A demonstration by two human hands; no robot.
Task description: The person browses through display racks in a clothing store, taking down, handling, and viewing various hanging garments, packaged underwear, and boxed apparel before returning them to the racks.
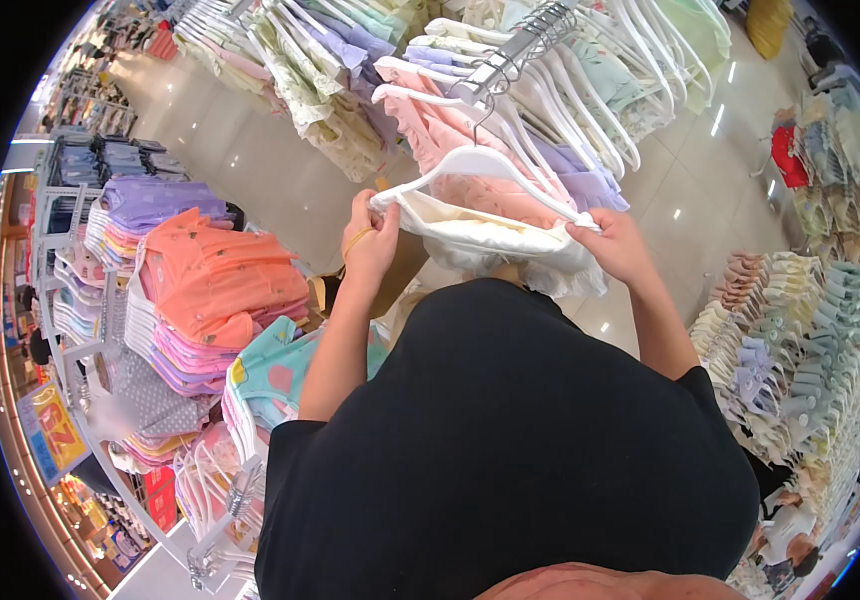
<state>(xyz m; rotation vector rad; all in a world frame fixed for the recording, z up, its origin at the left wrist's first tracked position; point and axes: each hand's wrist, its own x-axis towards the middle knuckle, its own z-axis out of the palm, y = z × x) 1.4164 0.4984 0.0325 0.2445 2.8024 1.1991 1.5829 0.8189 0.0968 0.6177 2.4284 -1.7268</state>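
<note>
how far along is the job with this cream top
Looks done: pink clothes already hang on the rack. In hand: the cream top on a white hanger, left hand and right hand at its ends. Left, probably: settling it and letting go; whether its hook is seated is unclear.

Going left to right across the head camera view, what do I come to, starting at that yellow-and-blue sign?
Yellow-and-blue sign → orange top → your left hand → raised middle of the white hanger → your right hand → small red item among the clothes at far right.
</note>
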